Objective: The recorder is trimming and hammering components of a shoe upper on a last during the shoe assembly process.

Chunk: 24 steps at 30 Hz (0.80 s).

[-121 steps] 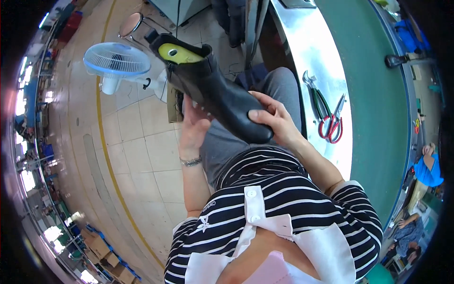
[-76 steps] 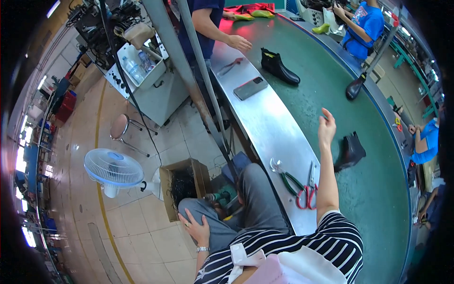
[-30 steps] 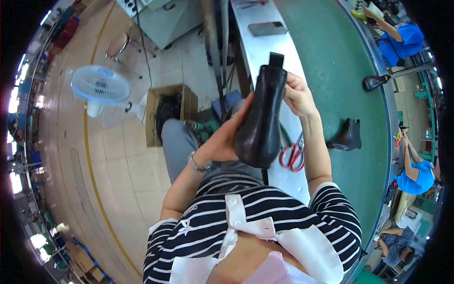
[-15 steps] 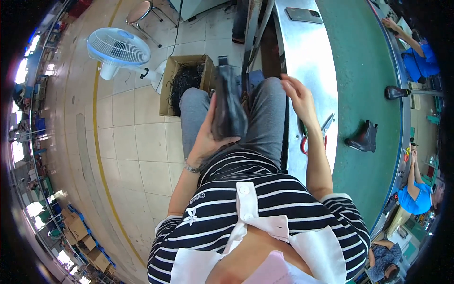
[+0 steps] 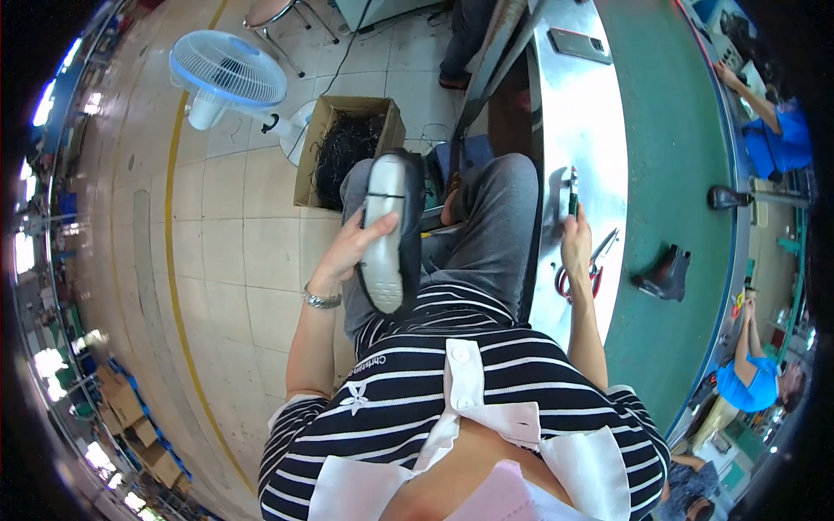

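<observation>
My left hand (image 5: 354,247) grips a black boot (image 5: 410,217) above my lap. The boot is turned so that its silvery-grey, sole-shaped underside faces up, and my thumb lies across that underside. Over the metal bench, my right hand (image 5: 575,243) is closed round the dark green handle of a small hand tool (image 5: 570,193). Its pale metal head points away from me; its exact kind is not clear. Beside my right wrist lie red-handled scissors (image 5: 594,276) on the bench.
A phone (image 5: 579,45) lies on the narrow metal bench (image 5: 578,113). Beyond it, a green belt (image 5: 656,174) carries a black ankle boot (image 5: 665,273). At left stand a cardboard box (image 5: 398,130) of black scraps and a fan (image 5: 228,69). Other people work at right.
The boot has turned over to show its underside and moved slightly left. My right hand, empty before, has come down to the bench and taken hold of the green-handled tool.
</observation>
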Motion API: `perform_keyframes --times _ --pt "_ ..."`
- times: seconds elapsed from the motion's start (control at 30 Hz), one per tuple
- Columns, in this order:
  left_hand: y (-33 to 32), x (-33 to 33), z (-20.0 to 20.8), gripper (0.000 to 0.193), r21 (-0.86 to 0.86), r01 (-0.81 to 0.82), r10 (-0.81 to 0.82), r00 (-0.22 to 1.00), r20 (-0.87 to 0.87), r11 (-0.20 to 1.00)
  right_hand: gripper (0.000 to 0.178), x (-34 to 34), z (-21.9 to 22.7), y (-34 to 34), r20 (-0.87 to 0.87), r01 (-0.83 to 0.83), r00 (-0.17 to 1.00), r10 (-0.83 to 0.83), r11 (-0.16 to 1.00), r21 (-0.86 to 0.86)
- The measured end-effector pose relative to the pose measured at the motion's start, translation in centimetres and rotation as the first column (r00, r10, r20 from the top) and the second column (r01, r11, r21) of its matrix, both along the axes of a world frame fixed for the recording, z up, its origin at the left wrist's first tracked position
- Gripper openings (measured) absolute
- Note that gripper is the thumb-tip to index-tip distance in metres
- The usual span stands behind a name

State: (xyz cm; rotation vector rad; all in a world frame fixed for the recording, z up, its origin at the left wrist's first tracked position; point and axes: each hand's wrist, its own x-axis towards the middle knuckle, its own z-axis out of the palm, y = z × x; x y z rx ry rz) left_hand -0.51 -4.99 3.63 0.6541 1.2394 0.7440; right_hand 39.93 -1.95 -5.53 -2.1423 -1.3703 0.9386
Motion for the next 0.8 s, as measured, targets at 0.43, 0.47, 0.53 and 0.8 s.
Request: perform_keyframes --times 0.43,0.47,0.53,0.8 --pt "1.2 4.7 -1.2 0.062 0.233 -0.069 0.098 0.988 -0.117 0.97 0.057 -13.0 14.7 1.4 -0.732 -0.533 0.575 0.367 0.846 0.006" --pt "1.1 4.7 -1.0 0.06 0.212 -0.116 0.142 0.984 -0.109 0.97 0.057 -13.4 15.0 1.6 -0.73 -0.541 0.575 0.37 0.841 0.0" --pt "1.2 4.3 -0.7 0.056 0.174 -0.181 0.193 0.98 -0.052 0.968 0.06 -14.3 15.9 2.0 -0.792 -0.576 0.521 0.319 0.816 -0.05" --pt "2.8 1.7 -2.9 0.073 0.094 0.026 -0.015 0.994 -0.11 0.995 0.059 -16.8 15.2 4.7 -0.858 -0.665 0.466 0.217 0.725 -0.178"
